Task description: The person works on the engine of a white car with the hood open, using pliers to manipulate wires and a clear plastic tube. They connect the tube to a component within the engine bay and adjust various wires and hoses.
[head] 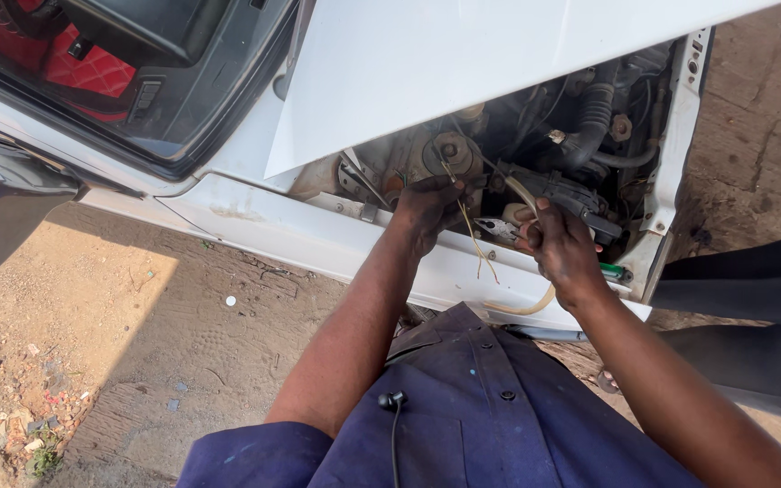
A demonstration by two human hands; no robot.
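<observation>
I lean over the open engine bay (580,117) of a white car. My left hand (428,208) reaches in at the bay's near edge and pinches thin yellowish wires (474,237) that hang down over the white fender (318,239). My right hand (560,248) is closed around a pale tube or cable (524,194) beside a black part, with its lower end curving out below my wrist. A pair of pliers (499,228) lies in the bay between my hands.
The raised white hood (463,63) overhangs the bay. The windscreen (128,63) and a side mirror (2,208) are at the left. Another person in dark trousers (743,289) stands at the right, by the car's front. Bare dirt ground (164,334) lies below.
</observation>
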